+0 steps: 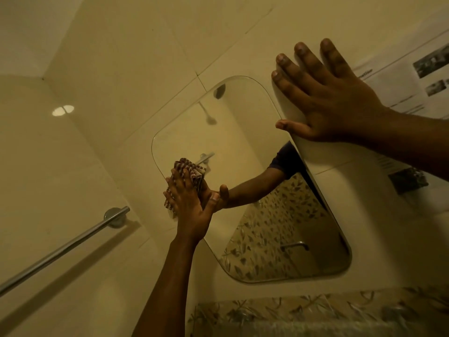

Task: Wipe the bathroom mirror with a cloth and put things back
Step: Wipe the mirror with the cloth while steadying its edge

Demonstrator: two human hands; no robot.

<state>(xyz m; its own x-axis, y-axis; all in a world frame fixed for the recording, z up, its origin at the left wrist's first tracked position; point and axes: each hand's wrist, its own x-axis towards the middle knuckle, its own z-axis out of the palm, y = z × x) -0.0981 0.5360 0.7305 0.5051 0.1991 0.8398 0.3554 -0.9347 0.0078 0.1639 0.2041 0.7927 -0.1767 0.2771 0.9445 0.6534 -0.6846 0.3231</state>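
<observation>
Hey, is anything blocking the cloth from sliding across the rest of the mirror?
Nothing visible does. The left hand presses the checked cloth on the mirror near its left edge; the glass beyond is bare. The right hand rests at the right edge.

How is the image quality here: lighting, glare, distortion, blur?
Head view: dim, yellowish light; a bright glare spot on the glossy wall tile; wide-angle tilt bends the towel bar and mirror; the left hand on the cloth is sharp, the right hand slightly soft.
</observation>
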